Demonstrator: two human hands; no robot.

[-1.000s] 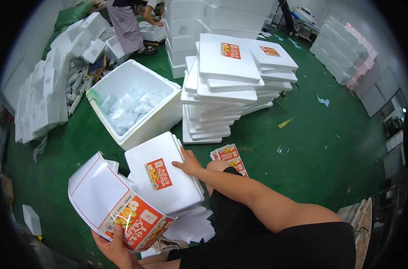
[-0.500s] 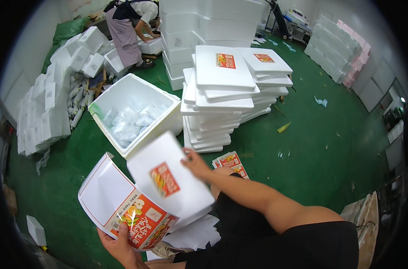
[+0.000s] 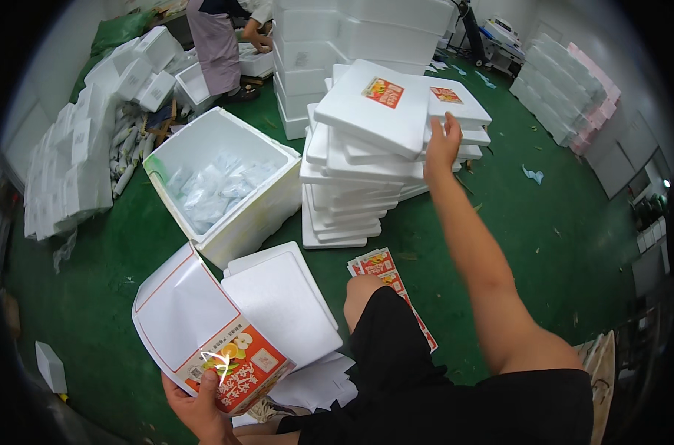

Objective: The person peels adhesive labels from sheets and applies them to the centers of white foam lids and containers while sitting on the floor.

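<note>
In my left hand (image 3: 196,406) is a sheet of stickers (image 3: 180,297), pinched near its lower edge, with a white blank part and an orange label with fruit pictures. Beside the sheet lies a plain white foam lid (image 3: 283,300), on top of another lid. My right hand (image 3: 444,144) reaches out to the lid stack (image 3: 344,211), its fingers apart at the right edge of the top lid. That labelled foam lid (image 3: 374,111) sits turned askew on the stack. Whether my fingers still touch its edge, I cannot tell. Another labelled lid (image 3: 463,111) lies just behind my fingertips.
An open foam box (image 3: 237,230) holds clear plastic bags. Orange sticker sheets (image 3: 396,285) lie by my knee, and white paper (image 3: 322,382) near my shoe. Tall foam boxes (image 3: 359,37) stand behind the stack. A person (image 3: 218,44) works at the far left beside heaped foam boxes (image 3: 85,148).
My right hand has carried the labelled lid from in front of me up to the top of the stack and let go. A plain lid now shows beside the sticker sheet.
</note>
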